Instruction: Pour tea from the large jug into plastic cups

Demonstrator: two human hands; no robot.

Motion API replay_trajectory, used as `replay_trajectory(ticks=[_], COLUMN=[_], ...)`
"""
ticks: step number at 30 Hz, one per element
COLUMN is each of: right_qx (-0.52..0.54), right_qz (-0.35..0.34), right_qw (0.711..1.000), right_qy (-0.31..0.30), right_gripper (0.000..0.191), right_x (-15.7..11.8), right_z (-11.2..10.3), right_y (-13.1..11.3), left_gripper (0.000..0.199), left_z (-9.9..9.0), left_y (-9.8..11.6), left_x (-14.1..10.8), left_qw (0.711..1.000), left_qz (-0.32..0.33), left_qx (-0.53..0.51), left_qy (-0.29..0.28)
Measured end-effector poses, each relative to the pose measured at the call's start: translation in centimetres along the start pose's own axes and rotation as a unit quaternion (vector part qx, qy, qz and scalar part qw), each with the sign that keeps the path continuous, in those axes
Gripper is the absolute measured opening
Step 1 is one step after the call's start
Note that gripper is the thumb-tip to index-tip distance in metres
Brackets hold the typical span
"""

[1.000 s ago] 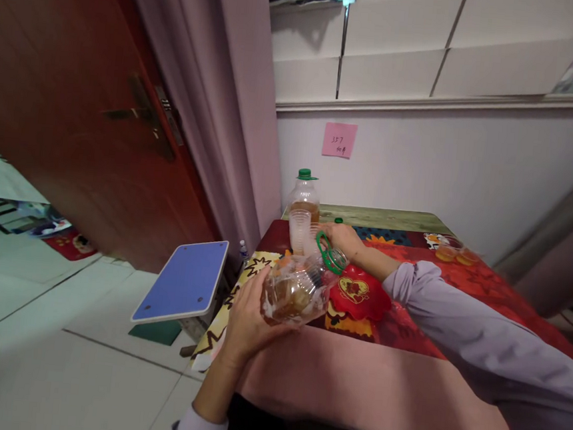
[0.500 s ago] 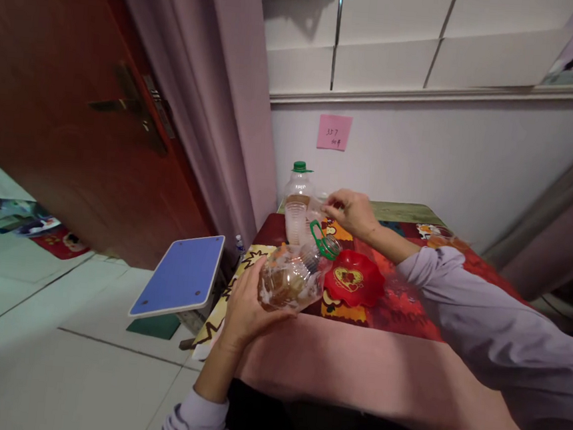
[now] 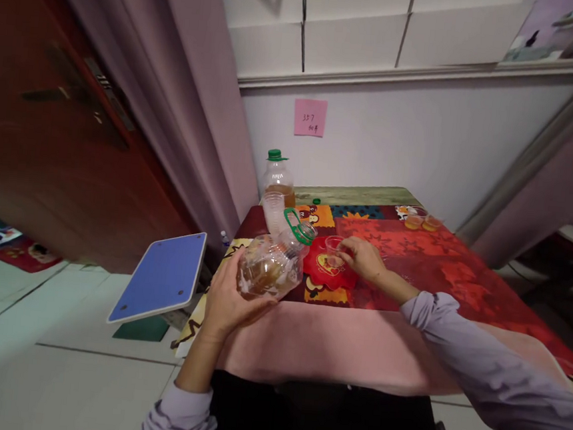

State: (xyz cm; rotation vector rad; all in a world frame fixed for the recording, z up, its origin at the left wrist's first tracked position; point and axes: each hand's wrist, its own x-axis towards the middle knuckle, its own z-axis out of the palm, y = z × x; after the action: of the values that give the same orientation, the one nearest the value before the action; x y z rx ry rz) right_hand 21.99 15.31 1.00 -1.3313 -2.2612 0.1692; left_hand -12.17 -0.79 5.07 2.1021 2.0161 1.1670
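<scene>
My left hand (image 3: 234, 297) is wrapped round the lower part of a clear plastic bottle (image 3: 269, 267), tilted so its uncapped mouth points to the upper right. Amber liquid lies inside, and a green carrying ring circles the neck. My right hand (image 3: 363, 258) pinches a clear plastic cup (image 3: 334, 249) by its side. This cup is over the red scalloped plate (image 3: 312, 267) with a gold heart, just right of the bottle mouth; whether it touches the plate I cannot tell. Behind the bottle rises a stack of clear cups (image 3: 273, 208).
A second bottle (image 3: 279, 187) with a green cap stands at the back left. Two cups of amber liquid (image 3: 415, 218) sit at the far right. A green cap (image 3: 316, 201) lies near the back edge. Left of the table is a blue-topped stool (image 3: 163, 274).
My right hand has come away from the cup stack with one cup and moved down over the red plate. The bottle stays tilted in my left hand. The view has shifted right.
</scene>
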Motion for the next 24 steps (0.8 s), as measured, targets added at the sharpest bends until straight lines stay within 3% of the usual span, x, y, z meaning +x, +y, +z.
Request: replay_trajectory(ticks=[7,12,15,17,20,24], right_qx=[0.008,0.089,0.135,0.143,0.137,0.137], right_qz=[-0.023,-0.046,0.001,0.047,0.106,0.138], right_qw=[1.000,0.994,0.986,0.983,0.983,0.981], right_qy=[-0.020,0.041,0.098,0.103,0.059,0.011], right_gripper=[0.019,0.042,0.053,0.069,0.091,0.087], right_x=[-0.7,-1.4,-1.6,-1.6,-1.3,-0.9], right_z=[0.7,-0.3,-0.3,0.1,1.3,2.8], right_y=[0.0,1.1,2.1,2.3,1.7,0.5], left_gripper=[0.115,0.112,0.111,0.111,0.112,0.116], left_z=[-0.2,-0.4,-0.4,-0.3,-0.3,-0.1], left_y=[0.5,0.8,0.8,0.7,0.6,0.5], left_x=[0.2,0.1,0.1,0.1,0.1,0.3], left_qw=[1.000,1.000,1.000,1.000,1.000,1.000], left_qz=[0.002,-0.015,-0.016,-0.013,-0.011,-0.010], left_qx=[0.015,0.006,0.002,0.000,-0.002,0.004], left_qy=[-0.011,-0.015,-0.020,-0.019,-0.017,-0.019])
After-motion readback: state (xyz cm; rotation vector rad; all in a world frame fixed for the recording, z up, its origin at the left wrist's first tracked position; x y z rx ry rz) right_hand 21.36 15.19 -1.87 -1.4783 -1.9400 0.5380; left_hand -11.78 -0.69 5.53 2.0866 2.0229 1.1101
